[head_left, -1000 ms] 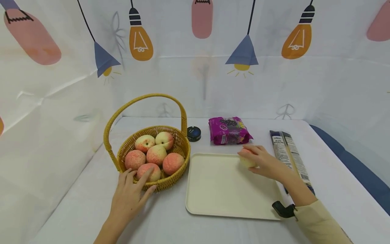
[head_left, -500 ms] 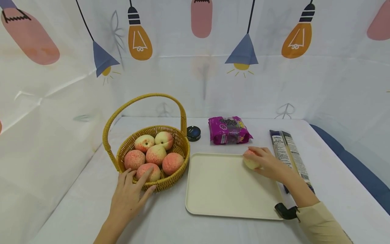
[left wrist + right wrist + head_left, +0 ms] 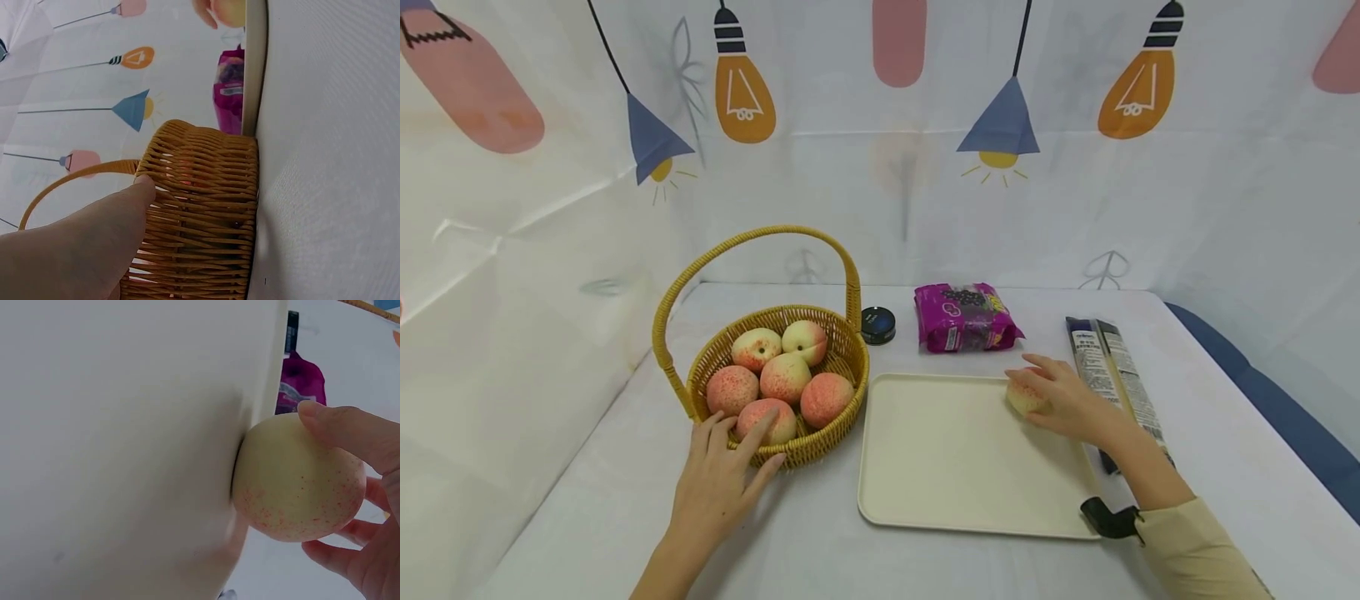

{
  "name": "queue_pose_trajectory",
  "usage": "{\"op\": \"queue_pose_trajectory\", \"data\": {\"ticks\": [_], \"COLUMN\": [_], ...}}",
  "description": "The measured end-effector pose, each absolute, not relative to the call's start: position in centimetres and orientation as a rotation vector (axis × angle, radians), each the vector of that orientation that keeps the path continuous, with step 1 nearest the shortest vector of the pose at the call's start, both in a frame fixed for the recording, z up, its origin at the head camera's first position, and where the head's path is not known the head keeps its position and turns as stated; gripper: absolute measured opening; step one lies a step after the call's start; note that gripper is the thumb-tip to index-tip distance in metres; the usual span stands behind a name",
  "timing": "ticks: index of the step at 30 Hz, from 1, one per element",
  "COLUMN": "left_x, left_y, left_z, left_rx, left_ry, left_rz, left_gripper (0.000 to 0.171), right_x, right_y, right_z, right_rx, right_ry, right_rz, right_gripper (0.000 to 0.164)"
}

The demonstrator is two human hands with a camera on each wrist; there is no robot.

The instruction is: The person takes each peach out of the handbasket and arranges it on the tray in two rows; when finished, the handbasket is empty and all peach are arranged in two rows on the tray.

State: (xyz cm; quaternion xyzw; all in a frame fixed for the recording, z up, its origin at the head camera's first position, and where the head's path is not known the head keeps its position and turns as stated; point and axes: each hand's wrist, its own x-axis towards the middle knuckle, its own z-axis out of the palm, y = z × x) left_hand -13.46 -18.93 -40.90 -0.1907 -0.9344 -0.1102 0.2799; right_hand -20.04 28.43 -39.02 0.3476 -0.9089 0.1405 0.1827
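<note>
My left hand (image 3: 715,483) is at the near left rim of the wicker basket (image 3: 808,452), its thumb against the outer wall and fingers reaching over the edge. Several peaches (image 3: 785,377) lie in the basket; the index finger overlaps the nearest one. In the left wrist view the thumb (image 3: 125,209) meets the weave near the rim. At the far right corner of the cream tray (image 3: 955,467), my right hand (image 3: 1067,404) holds a single peach (image 3: 1024,398). Close up in the right wrist view, that peach (image 3: 300,481) sits low against the tray, thumb on one side, fingers behind.
Behind the tray lies a purple grape-printed packet (image 3: 967,318). A round dark tin (image 3: 877,325) stands beside the basket's right side. To the tray's right is a long flat packet (image 3: 1116,375), partly covered by the right forearm. A printed curtain hangs behind the table.
The right hand and its peach have moved slightly right along the tray's far edge, and the right hand's fingers look a little more spread. The left hand has stayed at the basket.
</note>
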Motion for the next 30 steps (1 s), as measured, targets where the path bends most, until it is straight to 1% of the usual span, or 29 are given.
{"op": "queue_pose_trajectory", "data": {"ticks": [7,13,19,24,30], "left_x": [-13.2,-13.2,-13.4,-13.4,-13.3], "left_y": [-19.0,-19.1,-19.2,-19.0,-18.9], "left_z": [-41.0,-41.1,-41.2,-41.1,-41.0], "left_rx": [-0.508,-0.505,-0.507,-0.51,-0.505], "left_ry": [-2.518,-2.522,-2.514,-2.515,-2.528], "left_rz": [-0.295,-0.301,-0.3,-0.312,-0.302], "left_gripper": [0.051,0.049,0.051,0.053,0.054], "right_x": [-19.9,-20.3,-21.3,-21.8,-22.3], "right_y": [27.9,26.5,24.2,21.9,19.1], "right_z": [-38.7,-37.8,-36.6,-35.4,-34.6], "right_rx": [0.98,1.007,1.127,1.167,1.259], "right_ry": [-2.597,-2.625,-2.555,-2.598,-2.596], "right_rz": [0.401,0.37,0.331,0.332,0.351], "right_gripper": [0.058,0.053,0.052,0.053,0.05]}}
